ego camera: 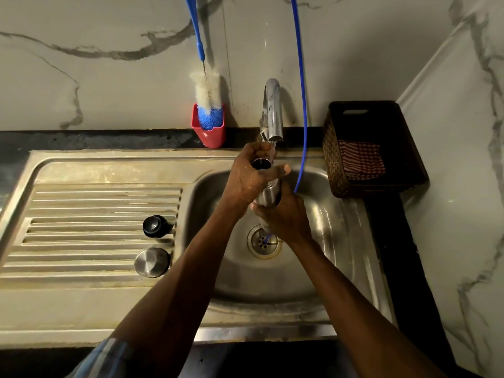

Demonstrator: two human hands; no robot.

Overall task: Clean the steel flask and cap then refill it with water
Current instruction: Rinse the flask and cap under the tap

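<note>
The left hand [249,177] had its fingers curled round the neck of the steel flask [268,190], thumb stretched out across the front just under the open mouth. The right hand [285,216] gripped the lower body of the flask from below, fingers wrapped about it. The flask was held tilted over the sink bowl [324,214], its mouth directly beneath the spout of the chrome tap [271,110]; whether water was running could not be told for certain.

A thin blue hose [301,105] hung down past the tap, just beside the right hand, with its end lying at the drain [263,241]. On the ribbed drainboard [81,214] to the left stood a black inner stopper [155,226] and, nearer the person, the steel cap [151,261], close together but apart. Behind the sink a bottle brush [207,102] stood head-down in a red holder [208,133]. To the right a dark woven basket [338,170] held a red-and-white checked cloth [361,159].
</note>
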